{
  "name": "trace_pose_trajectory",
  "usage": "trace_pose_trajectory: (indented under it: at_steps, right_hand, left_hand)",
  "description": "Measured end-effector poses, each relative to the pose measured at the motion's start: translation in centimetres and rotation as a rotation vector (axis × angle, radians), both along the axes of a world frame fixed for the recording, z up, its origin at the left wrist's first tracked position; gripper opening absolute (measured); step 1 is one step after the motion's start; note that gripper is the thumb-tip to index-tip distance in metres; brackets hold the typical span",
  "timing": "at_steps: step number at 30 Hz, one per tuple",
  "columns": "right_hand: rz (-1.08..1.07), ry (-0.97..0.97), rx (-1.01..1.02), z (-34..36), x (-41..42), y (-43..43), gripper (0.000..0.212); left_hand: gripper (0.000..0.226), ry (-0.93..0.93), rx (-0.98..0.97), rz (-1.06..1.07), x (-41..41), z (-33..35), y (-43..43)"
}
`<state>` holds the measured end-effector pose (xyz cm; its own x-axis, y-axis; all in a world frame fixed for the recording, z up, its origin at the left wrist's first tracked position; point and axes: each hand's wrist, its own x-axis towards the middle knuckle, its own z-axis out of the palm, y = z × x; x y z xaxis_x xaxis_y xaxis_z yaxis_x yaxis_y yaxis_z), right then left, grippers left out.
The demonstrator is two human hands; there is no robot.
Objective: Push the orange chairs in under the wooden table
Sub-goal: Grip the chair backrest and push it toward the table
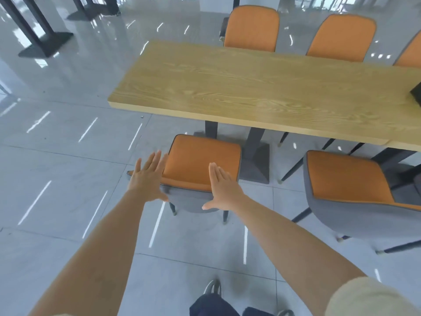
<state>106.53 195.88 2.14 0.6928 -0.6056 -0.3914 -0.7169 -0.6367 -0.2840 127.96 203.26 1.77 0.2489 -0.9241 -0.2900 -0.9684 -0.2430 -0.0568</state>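
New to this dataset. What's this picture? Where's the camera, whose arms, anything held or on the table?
No robot: a person works with two bare hands. The one picture comes from a wide-angle camera on their head, looking forward and down. The left hand and right hand are open, fingers straight, holding nothing, at the back of the near orange chair; contact is unclear. That chair stands out from the wooden table, as does a second orange chair to its right. More orange chairs line the far side. On the table only a dark object shows, cut off at the right edge.
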Motion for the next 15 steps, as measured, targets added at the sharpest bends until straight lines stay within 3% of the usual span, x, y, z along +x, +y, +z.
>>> trace_pose_trajectory:
  at_steps: [4, 7, 9, 13, 15]
  right_hand:
    - [-0.069, 0.066, 0.030, -1.3, 1.7, 0.1, 0.099]
    - [-0.100, 0.064, -0.056, -1.9, 2.2, 0.1, 0.045]
    - [-0.069, 0.071, -0.102, -1.9, 2.2, 0.3, 0.022]
    - [0.017, 0.083, -0.140, -1.9, 1.4, 0.3, 0.007]
    - [0.051, 0.095, -0.145, -1.8, 0.7, 0.2, 0.012]
  left_hand:
    - [0.113, -0.009, 0.032, -0.049, 1.8, -1.9, -0.6]
    - [0.077, -0.028, 0.060, -0.055, 2.3, -3.1, -1.1]
    - [0.055, -0.003, 0.088, -0.073, 2.3, -3.2, -1.3]
    - [0.037, 0.032, 0.072, -0.037, 1.5, -2.9, -1.2]
    - [0.035, 0.036, 0.051, -0.012, 0.7, -3.0, -0.9]
